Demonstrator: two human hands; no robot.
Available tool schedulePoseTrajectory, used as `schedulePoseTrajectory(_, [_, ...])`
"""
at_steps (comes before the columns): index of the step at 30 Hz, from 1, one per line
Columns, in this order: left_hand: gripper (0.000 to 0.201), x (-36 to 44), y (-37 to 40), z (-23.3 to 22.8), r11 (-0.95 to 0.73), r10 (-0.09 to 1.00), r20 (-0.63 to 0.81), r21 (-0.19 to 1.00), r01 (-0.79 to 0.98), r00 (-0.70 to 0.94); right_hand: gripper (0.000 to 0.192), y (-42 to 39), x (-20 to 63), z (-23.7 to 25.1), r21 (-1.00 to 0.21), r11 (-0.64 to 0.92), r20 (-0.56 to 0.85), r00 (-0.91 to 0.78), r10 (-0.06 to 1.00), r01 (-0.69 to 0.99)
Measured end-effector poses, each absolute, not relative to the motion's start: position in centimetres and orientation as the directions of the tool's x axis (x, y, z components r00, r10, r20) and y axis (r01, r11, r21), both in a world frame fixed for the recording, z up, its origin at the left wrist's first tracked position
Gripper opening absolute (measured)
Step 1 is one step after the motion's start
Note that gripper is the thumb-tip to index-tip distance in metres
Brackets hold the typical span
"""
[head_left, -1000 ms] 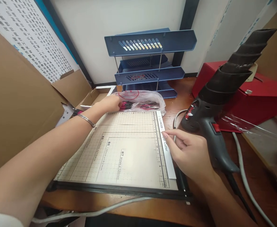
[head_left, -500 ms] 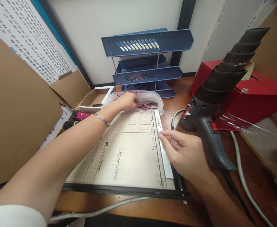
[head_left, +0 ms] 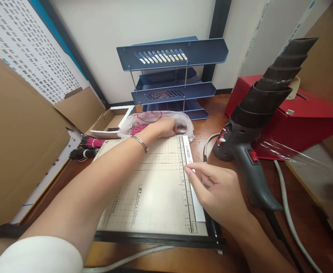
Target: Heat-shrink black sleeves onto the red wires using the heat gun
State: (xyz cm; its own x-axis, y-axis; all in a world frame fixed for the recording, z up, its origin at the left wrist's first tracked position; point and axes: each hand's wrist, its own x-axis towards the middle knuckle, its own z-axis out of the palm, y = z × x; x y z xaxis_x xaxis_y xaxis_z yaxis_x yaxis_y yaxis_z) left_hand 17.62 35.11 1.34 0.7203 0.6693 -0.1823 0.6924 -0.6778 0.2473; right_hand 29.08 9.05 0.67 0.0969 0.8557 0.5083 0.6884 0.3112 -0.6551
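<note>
My left hand (head_left: 166,127) reaches down into a clear plastic bag (head_left: 128,121) with a red print. Pink and black wire pieces (head_left: 138,129) lie inside this bag. The back of the hand covers most of its fingers, so their grip is hidden. Over the right edge of a paper trimmer board (head_left: 161,197), beside its printed ruler scale, my right hand (head_left: 219,187) has thumb and forefinger pinched together. Whatever may be between those fingertips is too small to make out. A white strip (head_left: 198,210) runs along the board under that hand.
Tied bundles of pink wires (head_left: 94,142) and black wires (head_left: 84,153) lie left of the board. Behind them sits an open white box (head_left: 104,133). Blue stacked trays (head_left: 172,57) stand at the back. A heat gun (head_left: 250,151) and a red box (head_left: 303,132) occupy the right.
My left hand has moved right within the bag, uncovering pink wires at the bag's left side. My right hand keeps its pinch beside the ruler. The view has shifted slightly.
</note>
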Motion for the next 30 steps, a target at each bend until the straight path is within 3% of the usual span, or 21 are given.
schedulePoseTrajectory(5, [0.027,18.4,34.8,1.6,-0.665,0.692,-0.262,0.130,0.735,0.673,0.022,9.2,29.2,0.4,-0.657,0.306,0.500,0.094,0.861,0.689])
schedulePoseTrajectory(12, [0.032,17.5,35.5,2.5,-0.641,0.712,-0.222,0.182,0.746,0.666,0.020,9.3,29.3,0.5,-0.626,0.329,0.513,0.056,0.857,0.707])
schedulePoseTrajectory(18, [0.015,16.4,35.6,3.2,-0.664,0.713,-0.051,0.271,0.697,0.699,0.022,9.2,29.1,0.7,-0.611,0.336,0.527,0.052,0.848,0.717])
schedulePoseTrajectory(25, [0.023,15.2,32.7,8.2,-0.737,0.665,0.158,0.301,0.606,0.730,0.017,9.5,29.3,0.5,-0.594,0.352,0.589,0.093,0.803,0.724])
schedulePoseTrajectory(27, [0.015,14.4,30.7,9.5,-0.751,0.607,0.021,0.344,0.564,0.795,0.016,9.6,29.4,0.6,-0.592,0.347,0.597,0.106,0.795,0.728])
schedulePoseTrajectory(30, [0.006,13.4,26.6,9.7,-0.759,0.391,-0.281,0.440,0.480,0.876,0.016,9.6,29.4,0.6,-0.590,0.334,0.589,0.109,0.801,0.735])
